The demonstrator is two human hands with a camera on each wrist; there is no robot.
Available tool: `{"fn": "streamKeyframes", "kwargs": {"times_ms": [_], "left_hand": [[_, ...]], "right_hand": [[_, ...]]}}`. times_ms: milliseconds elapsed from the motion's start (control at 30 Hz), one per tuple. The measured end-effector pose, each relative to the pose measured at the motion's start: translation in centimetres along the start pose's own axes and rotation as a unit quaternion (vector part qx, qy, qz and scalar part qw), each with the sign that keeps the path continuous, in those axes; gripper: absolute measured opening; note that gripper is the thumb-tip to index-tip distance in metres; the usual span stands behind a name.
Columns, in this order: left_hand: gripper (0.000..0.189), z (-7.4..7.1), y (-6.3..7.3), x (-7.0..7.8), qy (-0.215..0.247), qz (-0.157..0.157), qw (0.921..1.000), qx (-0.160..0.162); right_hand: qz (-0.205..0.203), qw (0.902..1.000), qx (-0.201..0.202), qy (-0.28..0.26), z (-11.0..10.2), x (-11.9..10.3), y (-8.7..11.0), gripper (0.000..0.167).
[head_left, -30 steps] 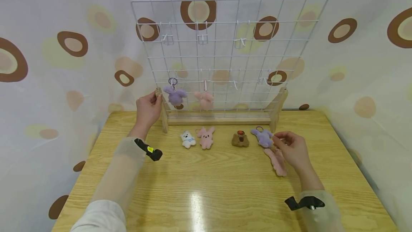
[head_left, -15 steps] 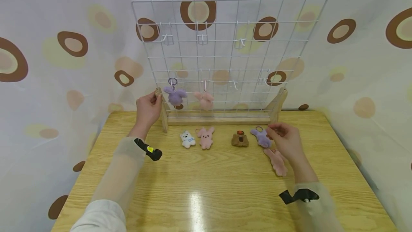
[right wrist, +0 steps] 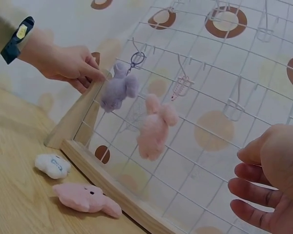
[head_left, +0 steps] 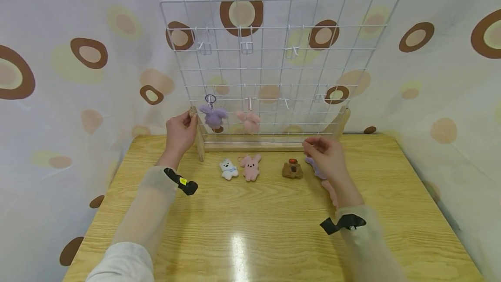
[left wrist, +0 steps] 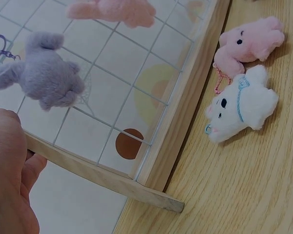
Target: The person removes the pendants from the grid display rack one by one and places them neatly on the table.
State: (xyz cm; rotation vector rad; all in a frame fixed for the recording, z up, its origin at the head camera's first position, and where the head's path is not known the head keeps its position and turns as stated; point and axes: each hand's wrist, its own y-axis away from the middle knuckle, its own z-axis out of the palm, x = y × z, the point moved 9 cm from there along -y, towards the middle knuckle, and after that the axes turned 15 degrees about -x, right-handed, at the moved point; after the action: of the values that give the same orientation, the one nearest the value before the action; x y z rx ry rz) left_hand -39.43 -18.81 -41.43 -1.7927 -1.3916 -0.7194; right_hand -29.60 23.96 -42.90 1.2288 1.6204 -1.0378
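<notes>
My left hand [head_left: 181, 132] pinches the top of the wooden stand's left upright [head_left: 200, 142]. In the right wrist view my right hand [right wrist: 268, 180] holds nothing; its fingers are loosely bent in front of the white wire grid [right wrist: 200, 165]. From the head view it is above the table near the grid's lower bar, partly covering a purple plush keychain [head_left: 314, 166] and a pink plush [head_left: 329, 190]. Two plush keychains hang from grid hooks: a purple one [head_left: 214, 117] by its ring, and a pink one [head_left: 249, 122] to its right.
On the table before the stand lie a white bear plush [head_left: 228, 169], a pink bunny plush [head_left: 251, 168] and a brown plush [head_left: 292, 169]. More white hooks [head_left: 293, 50] stick out of the grid. A patterned cloth [head_left: 98, 112] hangs behind.
My right hand has moved left and slightly away from me, from beside the purple plush on the table to over it. My left hand and the hanging plushes stay put.
</notes>
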Motion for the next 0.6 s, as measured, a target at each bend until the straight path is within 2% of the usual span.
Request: {"fn": "streamKeyframes", "kwargs": {"times_ms": [167,400,600], "left_hand": [[0.035,0.0,0.0,0.0,-0.004,0.003,1.0,0.0],[0.035,0.1,-0.1,-0.2,-0.012,0.007,0.9999,0.002],[0.034,0.0,0.0,0.0,-0.012,0.012,0.9998,0.003]], "right_hand": [[0.0,1.0,0.004,-0.006,1.4,-1.0,-1.3,0.026],[-0.041,0.9991,0.003,-0.009,3.3,-2.6,-3.9,0.018],[-0.042,0.9989,-0.009,-0.021,5.3,-3.4,-5.3,0.017]]}}
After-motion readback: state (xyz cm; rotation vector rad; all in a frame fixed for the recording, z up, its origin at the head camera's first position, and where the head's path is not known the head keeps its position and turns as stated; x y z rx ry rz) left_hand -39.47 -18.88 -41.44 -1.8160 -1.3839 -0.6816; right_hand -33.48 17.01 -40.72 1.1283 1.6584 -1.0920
